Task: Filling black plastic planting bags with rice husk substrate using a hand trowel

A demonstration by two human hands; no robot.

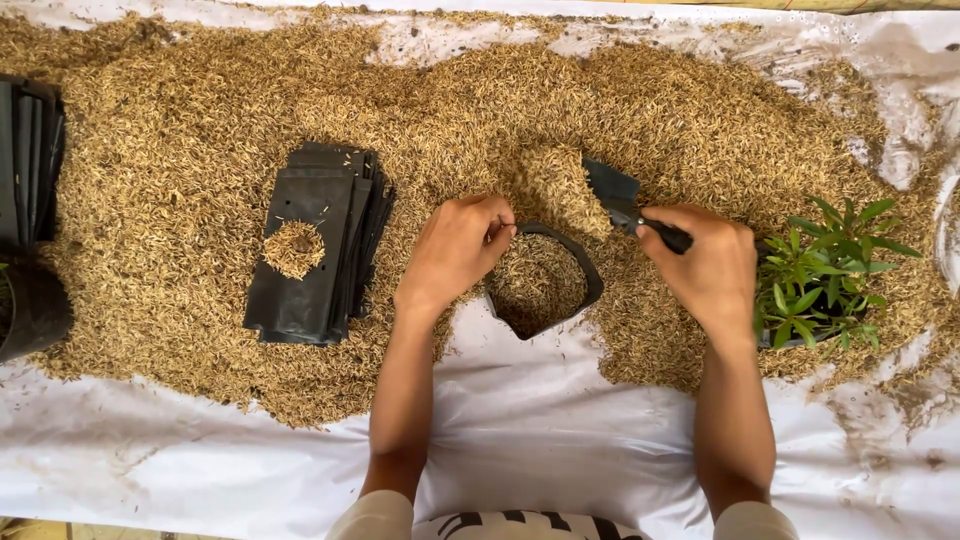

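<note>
black grow bag [540, 285] | left hand [455, 250] pinches rim open to catch husks | right hand [705, 265] grips tilted scoop [610, 195], pouring in

Plant nursery: rice husks [200, 130], grow bags [310, 250], seedling [820, 270].

Bright, even daylight fills the view; the white sheet [520, 420] glares palest toward the top right, nearly washed out. Shadows are soft and short — a faint one under each forearm, a darker one beside the stack of black bags [320, 245]; the light seems to fall from above. The husk pile [180, 140] is crisp at the centre; the falling husks off the scoop [610, 195] blur slightly; the edges bow a little — wide-lens distortion.
</note>
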